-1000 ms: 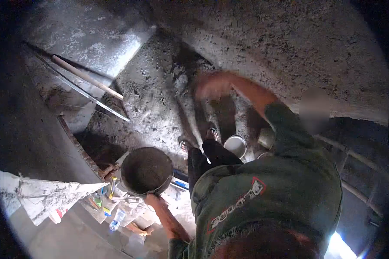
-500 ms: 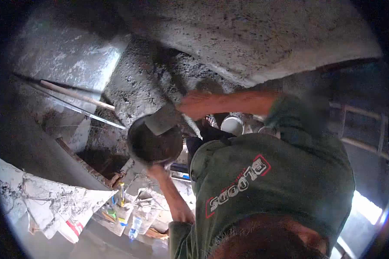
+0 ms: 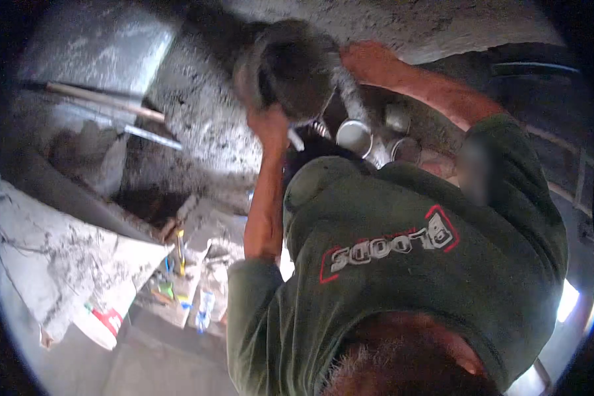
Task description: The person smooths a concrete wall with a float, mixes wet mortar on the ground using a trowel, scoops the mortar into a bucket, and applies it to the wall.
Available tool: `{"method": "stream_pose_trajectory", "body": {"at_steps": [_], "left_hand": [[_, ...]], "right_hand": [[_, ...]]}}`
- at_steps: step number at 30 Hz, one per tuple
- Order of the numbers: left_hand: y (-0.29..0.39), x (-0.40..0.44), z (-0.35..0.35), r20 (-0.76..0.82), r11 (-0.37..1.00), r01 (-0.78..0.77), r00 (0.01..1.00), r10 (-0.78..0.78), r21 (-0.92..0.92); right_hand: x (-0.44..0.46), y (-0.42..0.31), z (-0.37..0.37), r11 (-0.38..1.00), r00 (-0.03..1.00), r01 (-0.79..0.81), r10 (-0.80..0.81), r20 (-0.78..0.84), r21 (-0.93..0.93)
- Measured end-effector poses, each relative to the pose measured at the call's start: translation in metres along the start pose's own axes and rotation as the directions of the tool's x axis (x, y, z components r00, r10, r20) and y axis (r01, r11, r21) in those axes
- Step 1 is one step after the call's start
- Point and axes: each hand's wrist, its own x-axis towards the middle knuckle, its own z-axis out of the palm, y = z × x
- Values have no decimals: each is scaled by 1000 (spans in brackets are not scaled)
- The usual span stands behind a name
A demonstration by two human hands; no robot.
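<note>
A dark round bucket [image 3: 297, 76], blurred by motion, hangs tilted above the rough grey mortar [image 3: 204, 119]. My left hand [image 3: 269, 127] is closed on its lower left side. At the bucket's right edge is my right hand [image 3: 369, 63], its fingers curled; whether it grips the rim or a tool there cannot be made out. A short pale piece [image 3: 296, 140] shows just below the bucket. Beneath my hands, the bucket hides part of my legs and feet.
A pale round container [image 3: 354, 138] stands below my right forearm, beside another container [image 3: 404, 150]. A wooden pole [image 3: 105, 101] and a metal strip [image 3: 153, 137] lie at upper left. Bottles and scraps [image 3: 204, 310] lie at lower left, near a whitish sheet [image 3: 66, 264].
My left hand and the bucket have moved up and right, away from the lower left. The right hand has swung up; the flat grey tool it held over the bucket no longer shows clearly.
</note>
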Motion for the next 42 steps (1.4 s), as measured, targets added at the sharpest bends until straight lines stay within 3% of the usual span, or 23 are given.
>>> {"method": "stream_pose_trajectory", "body": {"at_steps": [3, 5, 6, 8, 11, 16, 18, 20, 21, 23, 24, 26, 27, 29, 31, 32, 33, 34, 35, 36, 37, 40, 42], "left_hand": [[15, -2, 14, -46, 981, 50, 998, -42, 189], [25, -5, 13, 10, 977, 157, 987, -160, 144], [16, -6, 12, -10, 976, 168, 986, -168, 142], [2, -6, 6, -46, 974, 226, 973, -227, -27], [4, -9, 3, -118, 940, 257, 950, -288, -223], [-16, -12, 3, -158, 933, 292, 932, -327, -213], [-11, -12, 3, -178, 874, 275, 912, -369, -400], [9, -23, 5, -188, 815, 309, 875, -445, -490], [9, -24, 3, -207, 813, 283, 876, -435, -509], [14, -28, -2, -230, 782, 305, 842, -488, -544], [20, -32, -7, -236, 751, 351, 801, -550, -559], [-15, -46, -29, -287, 835, 293, 843, -455, -465], [-26, -54, -43, -320, 794, 336, 782, -535, -506], [-17, -69, -57, -400, 782, 386, 697, -595, -489], [-20, -86, -79, -464, 777, 391, 637, -616, -494], [-37, -96, -98, -473, 741, 378, 588, -655, -556], [-40, -104, -108, -498, 794, 347, 635, -590, -499], [-43, -113, -118, -517, 842, 314, 677, -523, -440], [-51, -119, -132, -581, 831, 359, 595, -555, -425], [-57, -124, -142, -638, 813, 408, 506, -581, -416], [-51, -132, -146, -639, 813, 417, 506, -579, -406], [-29, -134, -136, -722, 839, 458, 468, -510, -296], [-29, -126, -134, -707, 800, 515, 440, -554, -307]], "right_hand": [[-1, -20, 16, 991, 968, -132, 121, 218, 35], [3, -40, 15, 890, 876, -278, 80, 476, 362], [-1, -42, 24, 896, 875, -261, 62, 480, 360], [-13, -44, 40, 755, 964, -262, 172, 204, 602], [-31, -43, 27, 823, 959, -251, 281, 19, 510], [-24, 1, 64, 814, 946, -314, 225, 233, 489], [-23, 10, 59, 798, 936, -328, 205, 285, 506], [-30, 9, 45, 890, 984, -174, 172, 42, 422], [-29, 12, 40, 890, 982, -181, 184, 33, 419], [-19, 13, 20, 947, 994, -8, -27, 104, 321], [-20, 11, 5, 927, 993, 8, -52, 107, 375], [-15, 5, -20, 870, 972, 112, -197, 129, 481], [-10, 6, -24, 818, 937, 197, -319, 142, 540], [-5, 8, -30, 609, 799, 516, -596, -82, 602], [-4, 14, -7, 577, 828, 412, -561, -25, 706], [1, 26, -1, 473, 817, 343, -577, -9, 811], [6, 39, 4, 362, 805, 259, -593, 7, 895], [13, 67, 23, 306, 851, 81, -517, 94, 949], [21, 111, 57, 258, 906, -182, -331, 264, 949], [32, 164, 103, 144, 914, -390, -59, 401, 910], [31, 186, 128, 0, 860, -483, 187, 475, 876], [-39, 118, 171, -686, 730, -260, 321, 604, 679], [-65, 56, 169, -702, 756, -287, 252, 604, 652]]}}
